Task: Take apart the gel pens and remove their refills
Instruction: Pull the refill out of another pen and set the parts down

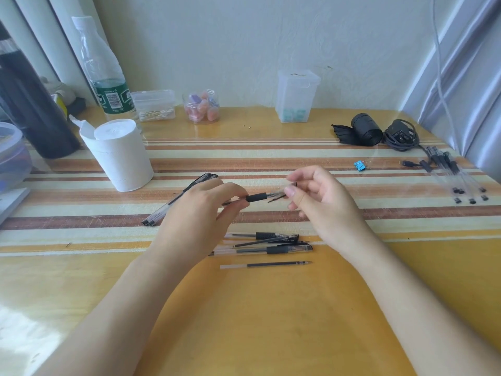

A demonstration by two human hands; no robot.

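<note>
Above the striped cloth, both hands hold one gel pen (257,198) with a black rubber grip. My left hand (200,210) grips its barrel end. My right hand (314,196) pinches the clear cap end with thumb and fingers. Below the hands lie two more gel pens (273,249) and a loose refill (267,264) on the table. A few capped pens (176,200) lie to the left, partly hidden by my left hand. Several emptied clear barrels (455,175) lie at the far right.
A roll of tissue (122,156) stands at the left, with a water bottle (105,77) and a dark flask (32,104) behind it. Small plastic containers (296,96) line the wall. A blue binder clip (360,166), a black roll (364,130) and a cable (401,135) lie at the right.
</note>
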